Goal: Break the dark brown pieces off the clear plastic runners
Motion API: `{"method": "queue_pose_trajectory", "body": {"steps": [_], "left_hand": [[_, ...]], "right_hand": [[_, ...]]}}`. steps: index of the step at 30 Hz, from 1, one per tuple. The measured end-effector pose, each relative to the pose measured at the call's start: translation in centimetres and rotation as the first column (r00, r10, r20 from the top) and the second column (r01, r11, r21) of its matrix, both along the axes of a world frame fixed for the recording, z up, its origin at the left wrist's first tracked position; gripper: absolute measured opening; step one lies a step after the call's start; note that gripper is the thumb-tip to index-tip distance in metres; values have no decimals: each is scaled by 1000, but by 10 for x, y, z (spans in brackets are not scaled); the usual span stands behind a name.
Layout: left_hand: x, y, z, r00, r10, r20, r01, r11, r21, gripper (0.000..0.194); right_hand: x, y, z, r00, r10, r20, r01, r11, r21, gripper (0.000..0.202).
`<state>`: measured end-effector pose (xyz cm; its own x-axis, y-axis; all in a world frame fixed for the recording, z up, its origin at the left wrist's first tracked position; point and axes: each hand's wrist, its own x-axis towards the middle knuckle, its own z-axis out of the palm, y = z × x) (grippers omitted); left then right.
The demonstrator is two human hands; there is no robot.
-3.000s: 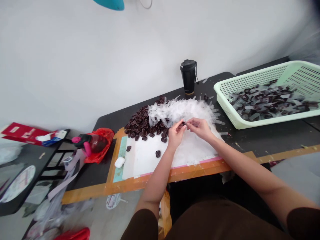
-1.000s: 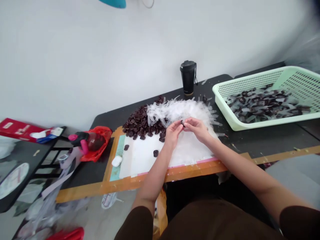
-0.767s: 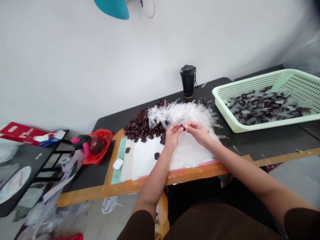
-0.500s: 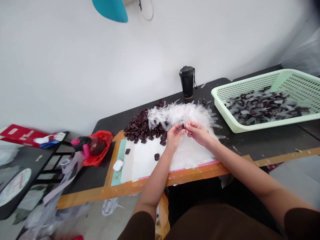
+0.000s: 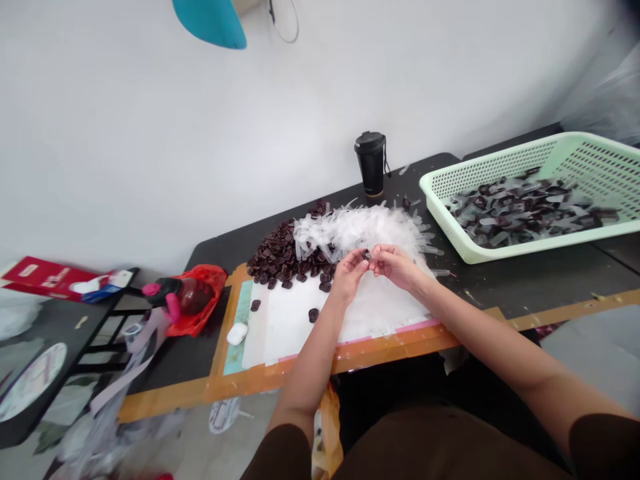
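Note:
My left hand (image 5: 351, 272) pinches a small dark brown piece (image 5: 366, 253) between thumb and fingertips, above the white work sheet. Against it, the fingers of my right hand (image 5: 393, 264) are closed on a translucent strip (image 5: 369, 256), only partly visible at the fingertips. Just behind both hands spreads a heap of translucent white strips (image 5: 370, 227). To its left lies a pile of dark brown, roughly square pieces (image 5: 275, 253). One loose dark piece (image 5: 313, 315) rests on the white sheet (image 5: 290, 327) left of my left forearm.
A pale green basket (image 5: 453, 233) of dark pieces with strips stands at the right. Behind the heap is a black lidded cup (image 5: 371, 163). A white case (image 5: 237, 333) lies near the left tape edge, and a bottle (image 5: 193, 297) on a red bag (image 5: 210, 287) is farther left.
Both hands stay together at nearly the same spot. A pale strip end now shows against the dark piece at the fingertips. The view has shifted slightly.

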<state>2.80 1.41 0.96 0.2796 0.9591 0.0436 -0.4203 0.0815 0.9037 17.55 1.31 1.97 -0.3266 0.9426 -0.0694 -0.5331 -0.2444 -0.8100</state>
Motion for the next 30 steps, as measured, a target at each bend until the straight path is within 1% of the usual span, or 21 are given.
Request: {"method": "queue_pose_trajectory", "body": {"steps": [3, 5, 9, 12, 15, 18, 22, 25, 28, 30], "left_hand": [[1, 0, 0, 1000, -14, 14, 15, 999, -41, 38], [0, 1, -1, 1000, 12, -7, -13, 999, -30, 38], [-2, 4, -5, 991, 96, -89, -92, 995, 41, 36], [-3, 5, -7, 990, 111, -83, -109, 993, 35, 37], [-2, 5, -8, 991, 112, -73, -111, 994, 20, 38], [-2, 5, -7, 983, 130, -129, -123, 990, 65, 37], [-3, 2, 0, 961, 169, -220, -137, 978, 155, 33], [-6, 0, 4, 922, 260, -287, -186, 947, 262, 24], [-9, 0, 6, 870, 359, -339, -246, 910, 332, 19], [-10, 0, 6, 843, 389, -372, -257, 898, 358, 16]], "right_hand": [[-1, 0, 1, 997, -48, 56, 48, 999, -3, 21], [-2, 0, 1, 996, -63, 70, 63, 998, 6, 23], [-4, -1, -1, 993, -91, 74, 89, 995, 37, 29], [-4, -1, -3, 991, -112, 68, 111, 993, 31, 30], [-5, 0, -5, 989, -110, 94, 106, 993, 48, 31], [-5, 0, -5, 984, -126, 130, 117, 990, 74, 33], [-5, -1, -5, 976, -143, 165, 130, 987, 91, 33], [-7, -2, -6, 956, -165, 242, 121, 975, 186, 32], [-8, -3, -9, 902, -268, 339, 157, 934, 322, 31], [-8, -3, -10, 865, -331, 376, 180, 906, 383, 30]]}}
